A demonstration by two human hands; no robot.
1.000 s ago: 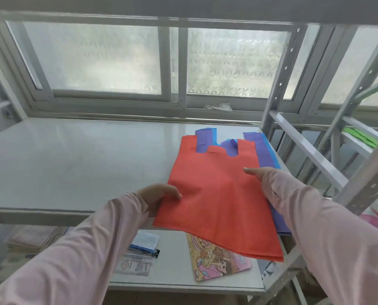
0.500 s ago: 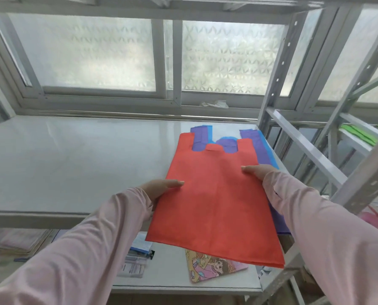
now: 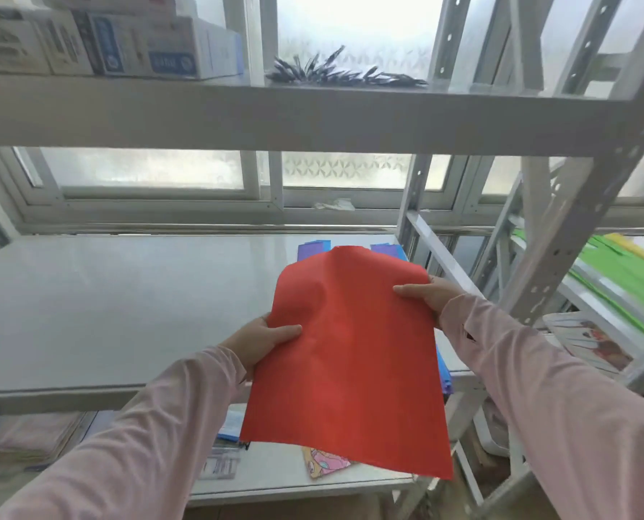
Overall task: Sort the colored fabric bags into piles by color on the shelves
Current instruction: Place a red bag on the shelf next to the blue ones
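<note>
Head view: a red bag (image 3: 346,362) is held in both hands in the middle of the picture, raised over the right front part of the middle shelf (image 3: 125,305). Its left edge is pinched by the left hand (image 3: 264,341) at nine o'clock from the bag's centre: the thumb is laid on the upper face, and the other fingers are hidden under the cloth. Its right edge is gripped by the right hand (image 3: 427,298) at about two o'clock, with the thumb pressed on the upper face and the fingers curled behind. The far end of the bag is bowed upward and its handles are hidden. The near edge is hung out past the shelf's front rim, above the lower shelf (image 3: 275,478).

At twelve o'clock from the red bag, purple bags (image 3: 311,252) and blue bags (image 3: 318,242) are stacked flat on the middle shelf and mostly covered by it; whether they are touched cannot be told. At three o'clock, on a neighbouring rack, green bags (image 3: 620,273) are spread out, blurred. At six o'clock, a cartoon-printed bag (image 3: 324,463) is laid on the lower shelf, partly hidden. On the upper shelf (image 3: 275,118), boxes (image 3: 125,43) are lined up at eleven o'clock and a heap of small dark objects (image 3: 335,75) is laid at twelve o'clock.
</note>
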